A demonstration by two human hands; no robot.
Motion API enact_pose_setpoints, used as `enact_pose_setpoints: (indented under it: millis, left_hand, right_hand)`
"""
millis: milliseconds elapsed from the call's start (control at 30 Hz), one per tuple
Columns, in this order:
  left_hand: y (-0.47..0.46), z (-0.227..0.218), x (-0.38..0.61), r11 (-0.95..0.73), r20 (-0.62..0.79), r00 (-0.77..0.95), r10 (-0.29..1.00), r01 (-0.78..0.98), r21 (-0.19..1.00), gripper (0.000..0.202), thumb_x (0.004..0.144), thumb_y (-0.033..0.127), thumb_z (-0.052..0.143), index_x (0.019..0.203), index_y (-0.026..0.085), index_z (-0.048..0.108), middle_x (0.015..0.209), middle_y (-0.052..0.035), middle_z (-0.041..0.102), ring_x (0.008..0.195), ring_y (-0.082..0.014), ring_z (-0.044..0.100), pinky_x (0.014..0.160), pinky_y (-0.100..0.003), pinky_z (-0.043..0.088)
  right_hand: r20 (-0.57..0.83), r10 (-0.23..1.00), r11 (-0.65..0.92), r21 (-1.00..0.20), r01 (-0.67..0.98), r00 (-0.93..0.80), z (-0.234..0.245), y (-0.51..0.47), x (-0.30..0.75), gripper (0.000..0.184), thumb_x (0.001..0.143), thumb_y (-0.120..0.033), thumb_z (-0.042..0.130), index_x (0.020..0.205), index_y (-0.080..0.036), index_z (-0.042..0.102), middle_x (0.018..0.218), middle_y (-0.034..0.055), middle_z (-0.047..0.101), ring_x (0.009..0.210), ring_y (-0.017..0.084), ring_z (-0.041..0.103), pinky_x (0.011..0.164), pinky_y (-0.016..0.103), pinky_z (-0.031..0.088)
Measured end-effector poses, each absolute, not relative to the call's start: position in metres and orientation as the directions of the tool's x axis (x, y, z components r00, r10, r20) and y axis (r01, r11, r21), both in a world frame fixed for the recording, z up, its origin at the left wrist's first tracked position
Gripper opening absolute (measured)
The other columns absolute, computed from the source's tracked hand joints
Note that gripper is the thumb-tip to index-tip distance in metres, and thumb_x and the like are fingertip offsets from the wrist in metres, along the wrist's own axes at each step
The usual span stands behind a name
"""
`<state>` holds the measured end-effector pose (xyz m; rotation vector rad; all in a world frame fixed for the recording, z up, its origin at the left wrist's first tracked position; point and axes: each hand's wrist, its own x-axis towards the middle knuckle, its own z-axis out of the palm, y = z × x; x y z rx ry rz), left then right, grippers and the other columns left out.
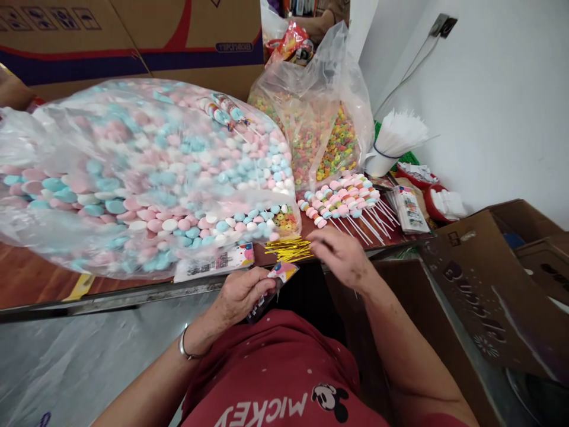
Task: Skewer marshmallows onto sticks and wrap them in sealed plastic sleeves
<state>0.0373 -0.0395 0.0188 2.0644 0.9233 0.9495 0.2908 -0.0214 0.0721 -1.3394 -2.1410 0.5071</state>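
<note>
My left hand [246, 290] is closed on a small printed plastic bag [283, 271] with a colourful top, held in front of my shirt. My right hand [348, 260] hovers at the table edge, a little blurred, its fingers stretched out to the left and nothing visible in them. Its fingertips are close to a pile of yellow twist ties [288, 249]. Just behind it lie several marshmallow skewers [344, 198] on white sticks, with pink, blue and white pieces. Another stack of printed bags [217, 261] rests left of the ties.
A huge clear bag of marshmallows [146, 172] covers the left, with two wrapped skewers [222, 111] on top. Behind stands a bag of colourful candy rings [329, 130]. At right are a cup of white sticks [386, 151], red bowls [444, 201] and an open cardboard box [480, 284].
</note>
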Motion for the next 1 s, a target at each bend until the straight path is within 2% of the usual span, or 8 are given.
enact_pose_setpoints:
  millis: [67,133,233,333,433,567,800,1000]
  left_hand:
    - [-0.039,0.018,0.037,-0.488,0.314,0.470,0.825,0.313,0.815,0.032,0.099,0.037,0.050,0.079,0.018,0.067,0.059,0.0002,0.067,0.049,-0.0093,0.057,0.049,-0.016,0.045]
    - [-0.038,0.019,0.037,-0.488,0.316,0.471,0.824,0.305,0.818,0.033,0.099,0.037,0.050,0.079,0.018,0.068,0.060,0.0001,0.067,0.050,-0.0091,0.058,0.050,-0.016,0.045]
    - [-0.037,0.020,0.037,-0.526,0.355,0.480,0.802,0.285,0.801,0.033,0.099,0.036,0.051,0.079,0.017,0.068,0.063,-0.0004,0.069,0.052,-0.0087,0.059,0.052,-0.016,0.045]
    - [-0.035,0.021,0.034,-0.539,0.380,0.470,0.797,0.266,0.800,0.029,0.098,0.034,0.053,0.079,0.017,0.068,0.064,-0.0006,0.069,0.052,-0.0086,0.059,0.053,-0.016,0.046]
    - [-0.033,0.022,0.029,-0.497,0.348,0.455,0.819,0.261,0.828,0.028,0.097,0.033,0.055,0.079,0.017,0.068,0.065,-0.0003,0.070,0.052,-0.0084,0.059,0.053,-0.016,0.046]
    - [-0.031,0.024,0.022,-0.392,0.253,0.437,0.863,0.264,0.881,0.028,0.095,0.035,0.055,0.079,0.017,0.069,0.062,0.0002,0.069,0.049,-0.0084,0.056,0.049,-0.017,0.044]
    - [-0.029,0.029,0.025,-0.274,0.148,0.447,0.882,0.232,0.933,0.027,0.093,0.032,0.055,0.076,0.016,0.068,0.064,-0.0017,0.071,0.053,-0.0091,0.058,0.052,-0.017,0.044]
    - [-0.026,0.033,0.026,-0.145,0.019,0.453,0.891,0.246,0.958,0.028,0.091,0.034,0.054,0.073,0.016,0.066,0.063,-0.0020,0.070,0.052,-0.0091,0.054,0.050,-0.018,0.041]
  right_hand:
    - [0.250,0.958,0.220,-0.309,0.925,-0.144,0.061,-0.010,0.303,0.013,0.092,-0.016,0.056,0.099,-0.014,0.067,0.097,0.0114,0.068,0.093,0.024,0.059,0.080,0.033,0.045]
    - [0.191,0.980,0.068,-0.038,0.997,-0.060,0.049,0.000,0.310,0.012,0.089,-0.011,0.057,0.091,-0.011,0.069,0.095,0.0155,0.068,0.093,0.028,0.057,0.077,0.035,0.043]
    - [0.151,0.986,0.047,0.137,0.989,-0.067,0.040,0.007,0.315,0.021,0.090,-0.007,0.050,0.082,-0.011,0.069,0.087,0.0160,0.067,0.089,0.028,0.057,0.074,0.036,0.041]
    - [0.311,0.945,0.078,0.099,0.992,-0.105,0.050,-0.001,0.328,0.029,0.094,-0.011,0.046,0.075,-0.013,0.067,0.077,0.0133,0.064,0.080,0.026,0.056,0.071,0.036,0.041]
    - [0.543,0.828,0.229,-0.103,0.968,-0.138,0.072,-0.023,0.348,0.026,0.098,-0.018,0.046,0.086,-0.017,0.068,0.080,0.0090,0.065,0.078,0.023,0.059,0.073,0.035,0.047]
    - [0.593,0.763,0.518,-0.321,0.793,-0.258,0.098,-0.050,0.358,0.016,0.097,-0.020,0.055,0.103,-0.024,0.069,0.089,0.0034,0.068,0.076,0.018,0.064,0.071,0.030,0.052]
    - [0.586,0.665,0.675,-0.207,0.708,-0.462,0.099,-0.053,0.346,0.019,0.094,-0.012,0.057,0.104,-0.023,0.068,0.088,0.0049,0.070,0.076,0.018,0.063,0.073,0.033,0.054]
    - [0.630,0.591,0.703,-0.095,0.704,-0.504,0.101,-0.047,0.353,0.022,0.093,-0.008,0.058,0.108,-0.021,0.065,0.088,0.0054,0.069,0.073,0.018,0.060,0.071,0.034,0.052]
